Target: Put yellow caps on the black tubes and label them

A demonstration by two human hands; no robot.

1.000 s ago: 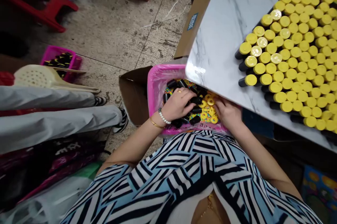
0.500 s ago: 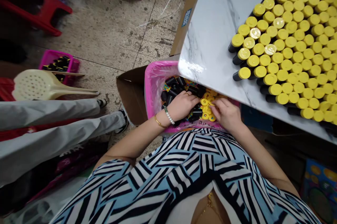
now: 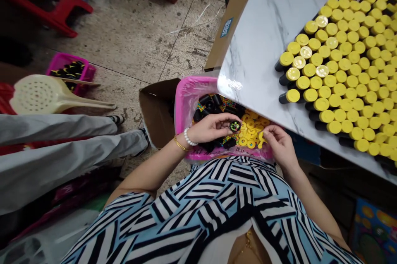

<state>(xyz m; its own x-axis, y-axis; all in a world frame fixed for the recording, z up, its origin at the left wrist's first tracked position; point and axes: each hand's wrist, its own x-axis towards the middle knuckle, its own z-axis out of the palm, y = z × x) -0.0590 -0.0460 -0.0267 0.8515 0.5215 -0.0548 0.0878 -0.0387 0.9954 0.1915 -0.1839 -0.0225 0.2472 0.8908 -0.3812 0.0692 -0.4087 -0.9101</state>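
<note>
My left hand [image 3: 214,126] is closed around a small black tube [image 3: 235,126], its open end facing up with coloured beads inside. Between the fingertips of my right hand [image 3: 281,144] is a yellow cap [image 3: 261,138], held a little to the right of the tube. Both hands are over a pink basket [image 3: 182,106] lined with clear plastic. In it lie loose black tubes [image 3: 205,111], many small coloured beads [image 3: 230,104] and a heap of yellow caps [image 3: 248,132] on the right side.
A marble-patterned table [image 3: 248,49] overhangs the basket, bearing rows of yellow-capped black tubes [image 3: 341,78]. An open cardboard box [image 3: 155,111] sits beside the basket. At left are a cream strainer [image 3: 40,94], another pink basket [image 3: 89,75], a person's grey trouser legs [image 3: 71,148] and a red stool [image 3: 46,3].
My left hand has lifted a bead-filled black tube from among the others. My right hand has moved right and up from the heap with a yellow cap. The view has shifted slightly.
</note>
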